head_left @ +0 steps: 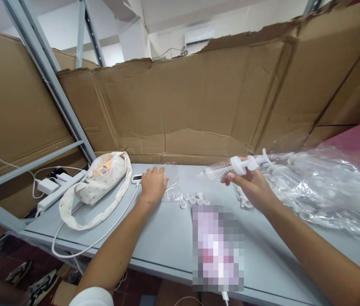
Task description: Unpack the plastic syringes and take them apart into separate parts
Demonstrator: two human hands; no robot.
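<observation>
My right hand (251, 187) is raised over the table, its fingers wrapped round a large clear plastic syringe (221, 171) with a white collar and plunger. The syringe lies nearly level, its tip pointing left. My left hand (153, 183) rests on the table with fingers curled at the left edge of a flat clear plastic bag (172, 187); the fingertips are hidden. Between the hands lie several small white caps (192, 200), just in front of the bag. A phone-like object (216, 246), blurred out and plugged into a white cable, is nearer the front edge.
At right a big clear bag of syringes (323, 182) covers the table. A floral pouch (103, 176) with a strap stands at left, beside a power strip (60, 191). Another small device (137, 178) has a white cable. Cardboard (182, 106) walls the back.
</observation>
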